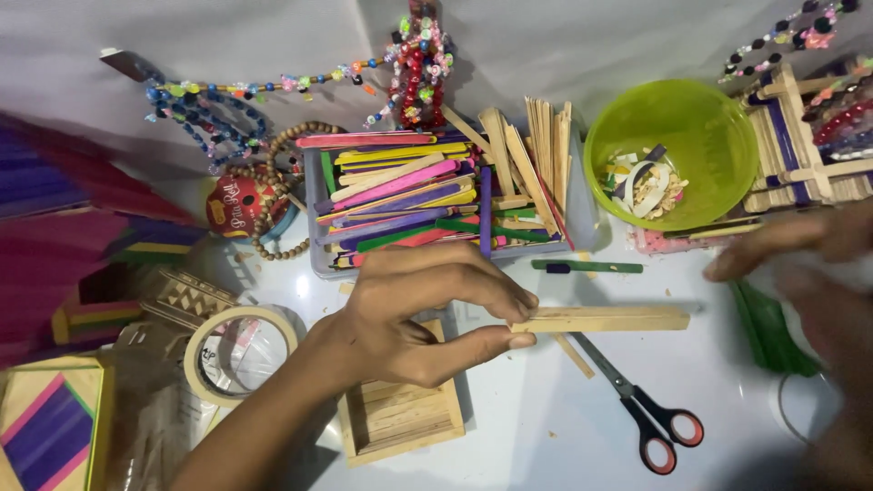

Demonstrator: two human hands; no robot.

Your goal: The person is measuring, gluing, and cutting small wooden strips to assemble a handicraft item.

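The left hand (414, 314) pinches a bundle of plain sticks (600, 319) above the scissors (637, 405); the right hand (809, 264) is blurred, so I cannot tell its grip.

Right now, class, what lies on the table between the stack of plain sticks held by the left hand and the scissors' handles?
In the head view, only the scissors' blades and one loose plain stick lie between the stick stack pinched by the left hand and the scissors' handles.
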